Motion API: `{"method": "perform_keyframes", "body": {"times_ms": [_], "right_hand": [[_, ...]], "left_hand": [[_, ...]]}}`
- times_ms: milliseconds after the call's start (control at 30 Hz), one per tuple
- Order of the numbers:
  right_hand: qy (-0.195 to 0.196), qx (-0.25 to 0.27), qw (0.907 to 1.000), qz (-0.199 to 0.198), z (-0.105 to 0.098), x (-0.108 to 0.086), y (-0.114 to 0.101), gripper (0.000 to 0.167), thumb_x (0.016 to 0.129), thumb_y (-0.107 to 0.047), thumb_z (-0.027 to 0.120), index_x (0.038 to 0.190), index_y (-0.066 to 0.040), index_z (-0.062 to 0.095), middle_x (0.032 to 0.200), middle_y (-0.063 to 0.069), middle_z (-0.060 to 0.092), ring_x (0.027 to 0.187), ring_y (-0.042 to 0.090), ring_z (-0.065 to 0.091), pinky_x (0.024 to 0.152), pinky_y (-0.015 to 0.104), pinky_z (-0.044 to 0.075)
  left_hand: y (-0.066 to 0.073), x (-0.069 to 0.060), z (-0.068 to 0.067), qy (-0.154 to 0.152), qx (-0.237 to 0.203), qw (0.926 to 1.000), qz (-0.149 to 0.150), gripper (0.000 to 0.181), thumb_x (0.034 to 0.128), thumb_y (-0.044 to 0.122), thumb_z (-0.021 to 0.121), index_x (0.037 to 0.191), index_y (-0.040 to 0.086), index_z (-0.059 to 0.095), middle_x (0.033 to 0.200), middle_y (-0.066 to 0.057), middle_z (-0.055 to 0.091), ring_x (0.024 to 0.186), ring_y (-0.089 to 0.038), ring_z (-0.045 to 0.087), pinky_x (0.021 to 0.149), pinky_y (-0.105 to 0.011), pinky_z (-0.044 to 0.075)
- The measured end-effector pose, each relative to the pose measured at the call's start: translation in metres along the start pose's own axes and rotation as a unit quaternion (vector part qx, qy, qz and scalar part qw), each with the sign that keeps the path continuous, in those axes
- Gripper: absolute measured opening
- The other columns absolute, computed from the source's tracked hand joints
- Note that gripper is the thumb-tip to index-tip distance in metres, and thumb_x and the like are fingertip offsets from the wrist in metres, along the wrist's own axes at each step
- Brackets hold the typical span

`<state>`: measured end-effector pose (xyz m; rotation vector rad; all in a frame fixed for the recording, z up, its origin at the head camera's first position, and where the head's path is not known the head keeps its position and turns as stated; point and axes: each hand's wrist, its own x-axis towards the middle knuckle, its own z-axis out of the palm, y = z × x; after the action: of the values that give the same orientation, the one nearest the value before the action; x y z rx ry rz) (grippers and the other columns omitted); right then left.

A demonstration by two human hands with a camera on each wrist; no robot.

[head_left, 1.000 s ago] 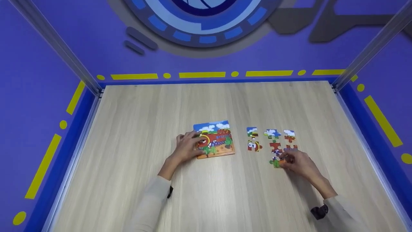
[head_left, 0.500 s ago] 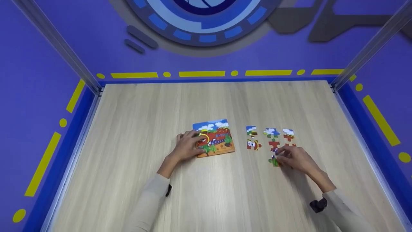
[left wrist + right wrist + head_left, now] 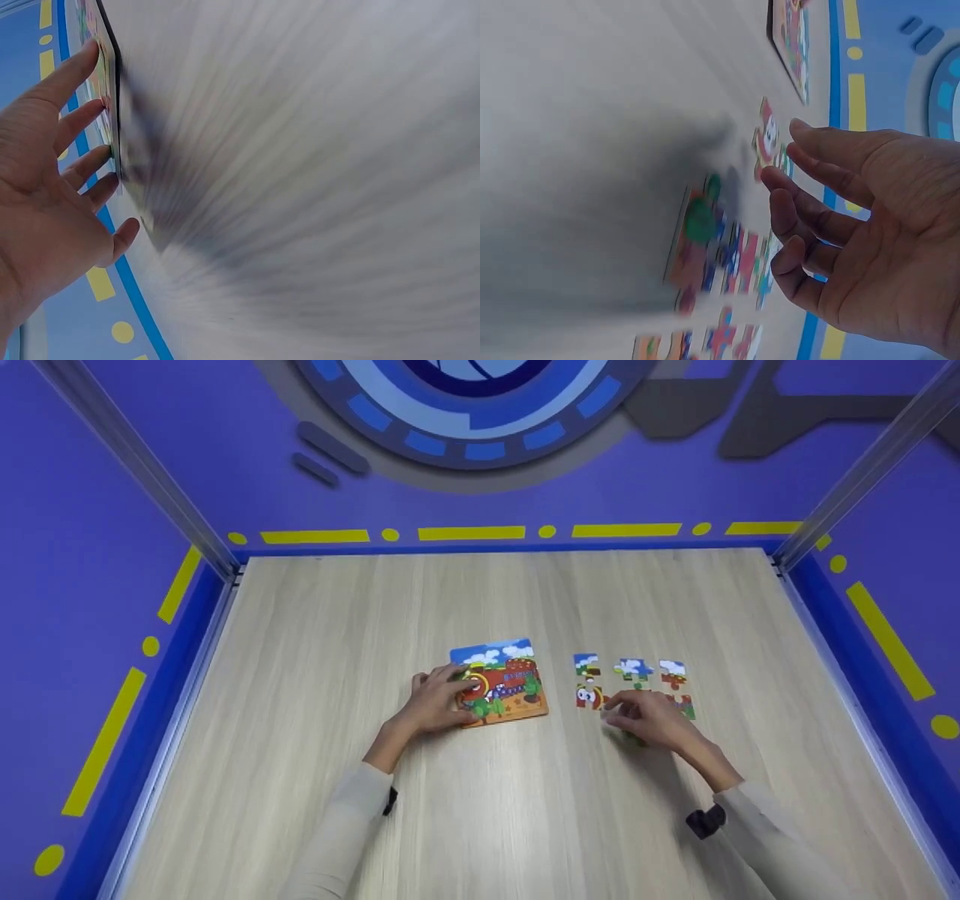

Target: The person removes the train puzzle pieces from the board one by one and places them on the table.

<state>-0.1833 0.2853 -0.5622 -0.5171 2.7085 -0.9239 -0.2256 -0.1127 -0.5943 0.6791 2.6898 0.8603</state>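
Observation:
In the head view my left hand (image 3: 431,703) rests on the left side of a square picture puzzle (image 3: 517,679) with a red train, clouds and cacti. Its straight fingers touch the surface in the left wrist view. My right hand (image 3: 654,718) hovers over loose jigsaw pieces, its fingertips beside the piece with a smiling face (image 3: 588,697). Seen in the right wrist view, its fingers are loosely bent, with nothing between them. A piece with green cactus and orange ground (image 3: 697,221) lies on the table below, mostly hidden by the hand in the head view.
More jigsaw pieces, including a blue sky piece (image 3: 586,664), a cloud piece (image 3: 634,668) and a cloud-and-red piece (image 3: 673,669), lie in columns on the wooden table (image 3: 360,615). Purple panels (image 3: 465,506) wall the table at the back and sides.
My right hand has left the lower middle piece and moved left toward the smiling-face piece. The right-hand column shows more now. My left hand has stayed on the puzzle.

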Motion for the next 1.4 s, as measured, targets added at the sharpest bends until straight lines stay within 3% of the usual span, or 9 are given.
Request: {"method": "perform_keyframes", "body": {"times_ms": [267, 433, 633, 900, 1100, 1267, 1400], "right_hand": [[-0.020, 0.004, 0.9997, -0.012, 0.020, 0.029, -0.025, 0.016, 0.095, -0.013, 0.071, 0.108, -0.005, 0.074, 0.091, 0.006, 0.072, 0.077, 0.010, 0.059, 0.067, 0.024, 0.047], [-0.032, 0.037, 0.9984, -0.027, 0.035, 0.047, -0.039, 0.017, 0.095, -0.010, 0.070, 0.110, -0.003, 0.074, 0.093, 0.007, 0.072, 0.077, 0.011, 0.057, 0.068, 0.022, 0.046], [-0.013, 0.072, 0.9951, -0.066, 0.058, 0.067, -0.054, 0.020, 0.095, -0.010, 0.071, 0.113, -0.002, 0.074, 0.097, 0.008, 0.073, 0.083, 0.012, 0.063, 0.073, 0.020, 0.049], [-0.012, 0.110, 0.9892, -0.096, 0.082, 0.095, -0.074, 0.025, 0.096, -0.007, 0.069, 0.119, 0.002, 0.071, 0.099, 0.013, 0.071, 0.082, 0.014, 0.060, 0.071, 0.019, 0.047], [-0.008, 0.082, 0.9898, -0.116, 0.101, 0.106, -0.082, 0.032, 0.095, -0.011, 0.072, 0.124, 0.001, 0.069, 0.108, 0.018, 0.068, 0.087, 0.021, 0.061, 0.075, 0.025, 0.046], [0.011, 0.035, 0.9954, -0.088, 0.115, 0.109, -0.091, 0.041, 0.094, -0.020, 0.074, 0.131, -0.006, 0.068, 0.113, 0.015, 0.062, 0.090, 0.019, 0.053, 0.076, 0.035, 0.044], [0.000, -0.019, 0.9966, -0.081, 0.120, 0.113, -0.097, 0.049, 0.092, -0.024, 0.077, 0.138, -0.009, 0.064, 0.119, 0.013, 0.059, 0.097, 0.022, 0.053, 0.084, 0.045, 0.049]], "left_hand": [[-0.002, 0.002, -0.006, 0.000, 0.006, 1.0000, -0.008, 0.071, 0.0830, 0.043, 0.084, 0.143, 0.015, 0.060, 0.158, -0.014, 0.044, 0.148, -0.038, 0.037, 0.113, -0.067, 0.022], [-0.003, 0.002, -0.008, -0.002, 0.008, 0.9999, -0.007, 0.077, 0.0817, 0.041, 0.085, 0.147, 0.014, 0.056, 0.160, -0.015, 0.041, 0.148, -0.039, 0.037, 0.116, -0.066, 0.021], [-0.002, 0.003, -0.008, -0.008, 0.003, 0.9999, -0.015, 0.079, 0.0804, 0.038, 0.087, 0.148, 0.014, 0.055, 0.163, -0.016, 0.037, 0.149, -0.040, 0.035, 0.120, -0.064, 0.018], [-0.001, 0.005, -0.008, -0.016, 0.035, 0.9991, -0.019, 0.080, 0.0818, 0.040, 0.085, 0.150, 0.014, 0.053, 0.164, -0.014, 0.036, 0.150, -0.038, 0.034, 0.122, -0.061, 0.018], [-0.001, 0.005, -0.006, -0.011, 0.037, 0.9992, 0.009, 0.078, 0.0814, 0.040, 0.086, 0.147, 0.013, 0.055, 0.162, -0.017, 0.039, 0.149, -0.041, 0.036, 0.119, -0.065, 0.020], [-0.002, 0.002, -0.004, -0.008, 0.036, 0.9990, 0.025, 0.077, 0.0818, 0.040, 0.085, 0.147, 0.010, 0.055, 0.161, -0.019, 0.039, 0.149, -0.043, 0.035, 0.118, -0.067, 0.021], [-0.002, 0.000, -0.004, -0.005, 0.028, 0.9992, 0.029, 0.076, 0.0825, 0.039, 0.084, 0.146, 0.009, 0.055, 0.161, -0.019, 0.039, 0.150, -0.043, 0.034, 0.118, -0.067, 0.020]]}}
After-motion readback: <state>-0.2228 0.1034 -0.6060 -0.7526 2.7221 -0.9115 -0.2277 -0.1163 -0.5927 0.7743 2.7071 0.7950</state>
